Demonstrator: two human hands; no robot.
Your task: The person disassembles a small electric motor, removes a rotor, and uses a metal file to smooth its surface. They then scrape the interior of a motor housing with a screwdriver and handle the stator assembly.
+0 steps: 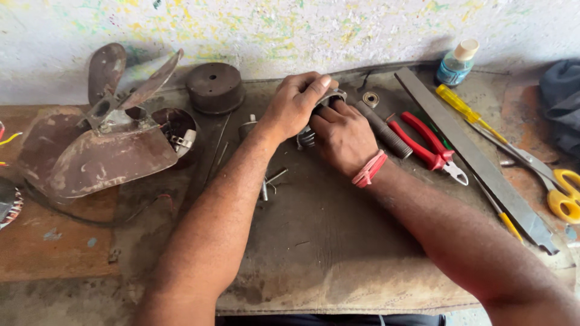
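Note:
Both my hands are wrapped around a small round metal motor part (pixel 329 96) at the middle of a worn grey mat (pixel 326 241). My left hand (pixel 294 104) grips it from above, thumb over its rim. From the right side, my right hand (pixel 342 136) clasps it; a red thread band circles that wrist. Most of the part is hidden under my fingers. A few coils or ribs of it show below my left hand (pixel 306 140).
A rusty fan blade assembly (pixel 99 130) lies at the left, a dark round cap (pixel 214 87) behind it. To the right lie a grey knurled handle (pixel 382 130), red pliers (pixel 432 145), a long flat file (pixel 477 160), a yellow screwdriver (pixel 462 108), yellow-handled scissors (pixel 559 190) and a small bottle (pixel 457 62). Loose bolts (pixel 270 181) sit near my left forearm.

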